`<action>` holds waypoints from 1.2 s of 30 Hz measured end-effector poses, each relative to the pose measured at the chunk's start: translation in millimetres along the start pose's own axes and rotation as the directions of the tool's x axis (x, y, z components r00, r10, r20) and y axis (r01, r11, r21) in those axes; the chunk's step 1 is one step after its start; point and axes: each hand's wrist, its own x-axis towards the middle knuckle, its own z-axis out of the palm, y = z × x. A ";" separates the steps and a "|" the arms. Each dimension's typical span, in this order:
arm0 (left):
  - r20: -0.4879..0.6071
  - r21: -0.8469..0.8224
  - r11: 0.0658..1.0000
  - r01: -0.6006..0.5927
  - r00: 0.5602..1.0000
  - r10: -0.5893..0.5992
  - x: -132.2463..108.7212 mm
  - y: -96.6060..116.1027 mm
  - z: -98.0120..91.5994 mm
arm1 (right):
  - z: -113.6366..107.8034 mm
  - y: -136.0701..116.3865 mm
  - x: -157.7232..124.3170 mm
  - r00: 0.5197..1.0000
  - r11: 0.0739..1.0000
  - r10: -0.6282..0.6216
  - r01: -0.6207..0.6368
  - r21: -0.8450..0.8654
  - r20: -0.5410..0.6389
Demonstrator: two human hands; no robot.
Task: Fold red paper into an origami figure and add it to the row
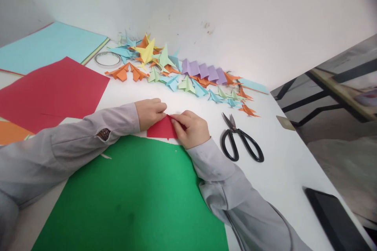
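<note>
At the far left, an orange sheet [13, 132] lies partly under large red sheets [59, 90], with a light-blue paper stack [53, 47] behind. Next comes a tape roll [107, 53], lying flat, the faint marks on its ring too small to read. A green sheet [132, 192] spreads nearest the person. Just beyond its far edge, the left hand [151, 113] curls its fingers onto a small red paper [159, 130]; whether they pinch cannot be told. Folded paper figures [187, 84] line the wall. The right hand [193, 128] pinches the small paper's top between thumb and forefinger. Beside it lie black-handled scissors [233, 130], slightly open, then a dark-screened smartphone [332, 215].
</note>
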 end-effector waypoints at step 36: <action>0.049 0.074 0.997 0.018 0.999 -0.022 0.6 1.6 1.1 | -10.7 4.3 -3.5 0.948 0.957 -0.146 0.208 -0.202 0.282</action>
